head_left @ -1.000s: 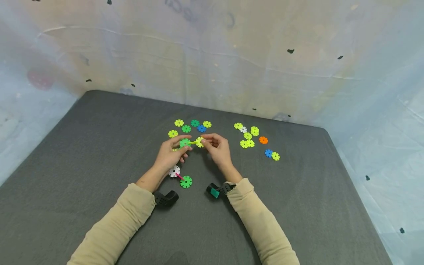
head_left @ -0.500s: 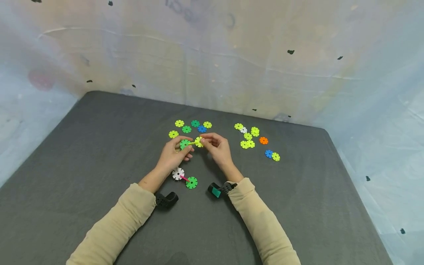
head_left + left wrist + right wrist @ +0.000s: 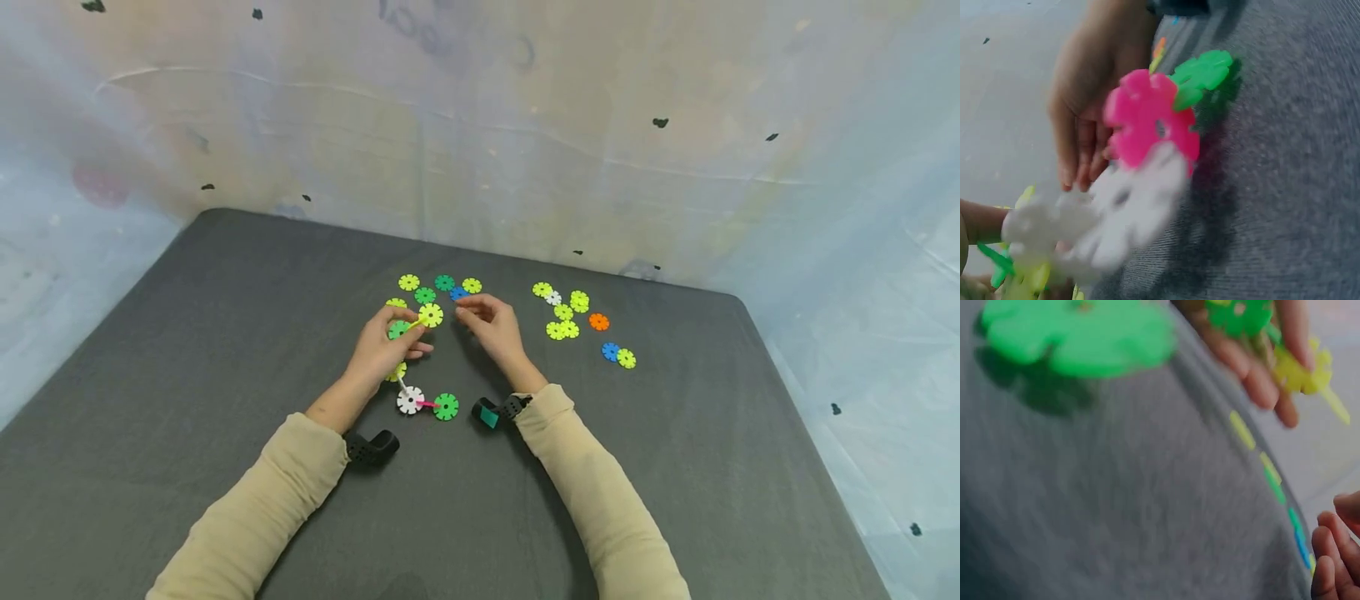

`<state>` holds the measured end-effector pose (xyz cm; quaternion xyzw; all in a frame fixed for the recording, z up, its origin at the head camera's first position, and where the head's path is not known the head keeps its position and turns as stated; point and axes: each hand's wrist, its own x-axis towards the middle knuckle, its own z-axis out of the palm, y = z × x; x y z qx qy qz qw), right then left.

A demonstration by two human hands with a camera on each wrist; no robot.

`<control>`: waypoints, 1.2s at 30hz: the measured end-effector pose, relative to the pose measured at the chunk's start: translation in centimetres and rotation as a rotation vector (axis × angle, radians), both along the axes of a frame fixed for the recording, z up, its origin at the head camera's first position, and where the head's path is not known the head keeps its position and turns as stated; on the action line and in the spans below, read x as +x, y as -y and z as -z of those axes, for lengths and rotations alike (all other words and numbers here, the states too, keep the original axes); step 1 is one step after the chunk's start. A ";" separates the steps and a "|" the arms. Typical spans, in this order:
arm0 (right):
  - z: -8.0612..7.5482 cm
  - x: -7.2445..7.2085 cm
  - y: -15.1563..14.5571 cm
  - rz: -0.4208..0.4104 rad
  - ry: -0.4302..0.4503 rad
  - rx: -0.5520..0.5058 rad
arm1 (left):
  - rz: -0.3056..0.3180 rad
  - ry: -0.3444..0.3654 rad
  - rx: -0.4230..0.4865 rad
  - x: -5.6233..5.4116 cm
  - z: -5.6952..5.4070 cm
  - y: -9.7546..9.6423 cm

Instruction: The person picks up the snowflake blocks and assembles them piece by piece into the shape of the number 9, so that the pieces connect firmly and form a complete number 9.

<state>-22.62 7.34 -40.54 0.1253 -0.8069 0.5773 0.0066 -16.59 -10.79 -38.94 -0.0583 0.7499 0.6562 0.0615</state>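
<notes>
In the head view my left hand (image 3: 378,346) pinches a chain of notched plastic snowflake discs. A yellow disc (image 3: 431,315) tops the chain, beyond the fingertips, with a green disc (image 3: 398,331) partly behind the fingers. Below the hand hang another yellow disc, a white disc (image 3: 410,401) and an end green disc (image 3: 446,407). Close up in the left wrist view, a pink disc (image 3: 1141,119) joins the white and green ones. My right hand (image 3: 491,329) holds nothing, its fingers loosely bent just right of the top yellow disc.
Loose discs lie behind my hands, among them a dark green disc (image 3: 444,283) and a yellow disc (image 3: 408,282). Right of them is a group of yellow discs (image 3: 562,312), with an orange disc (image 3: 598,322) and a blue disc (image 3: 611,352) nearby on the grey table (image 3: 712,458).
My right hand has let go of the top yellow disc. The left hand has turned the chain: its top disc moved left and the end green disc swung right.
</notes>
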 end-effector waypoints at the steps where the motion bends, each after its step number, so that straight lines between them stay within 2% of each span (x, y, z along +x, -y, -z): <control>1: 0.1 -0.2 0.0 0.009 -0.006 0.030 | 0.012 -0.002 0.012 0.0 0.1 0.1; 4: 0.2 -0.9 0.1 0.036 -0.018 0.117 | 0.048 -0.015 0.019 0.0 0.3 0.4; 8: 0.3 -1.7 0.1 0.055 -0.011 0.172 | 0.067 -0.034 0.002 0.0 0.6 0.6; 19: 0.3 -3.0 0.2 0.069 0.015 0.255 | 0.051 -0.034 -0.016 0.0 0.5 0.7; 27: 0.2 -3.9 0.5 0.048 0.007 0.377 | 0.045 -0.046 -0.018 0.1 0.6 0.7; 31: -0.1 -4.1 0.7 0.027 0.019 0.450 | 0.041 -0.040 -0.021 0.1 0.6 0.7; 36: -0.4 -4.1 1.0 0.042 0.056 0.485 | 0.041 -0.035 -0.026 0.1 0.7 0.6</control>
